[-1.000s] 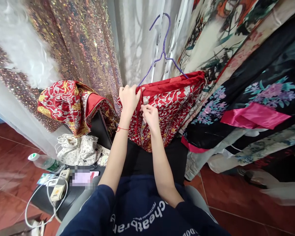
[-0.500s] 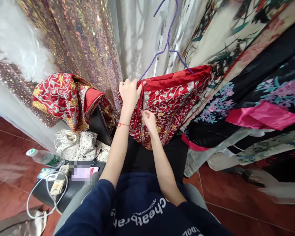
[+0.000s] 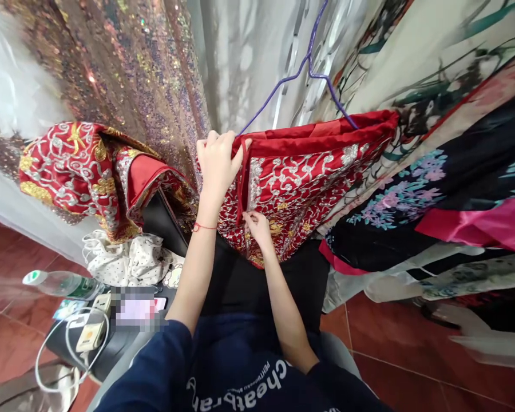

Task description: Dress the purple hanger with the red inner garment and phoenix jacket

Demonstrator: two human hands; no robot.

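Between both hands' fingers (image 3: 240, 144) hangs the red embroidered garment (image 3: 300, 183).

The purple hanger's (image 3: 302, 71) hook ran off the top edge. A blurred patch (image 3: 135, 307) covered something on the low stand beside a water bottle (image 3: 60, 284). The right hand's (image 3: 257, 226) fingertips were buried in the red embroidered garment (image 3: 309, 177).

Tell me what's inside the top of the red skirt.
A purple hanger runs into the red skirt; only its wires above show. The left hand covers the corner; the right hand pinches lower.
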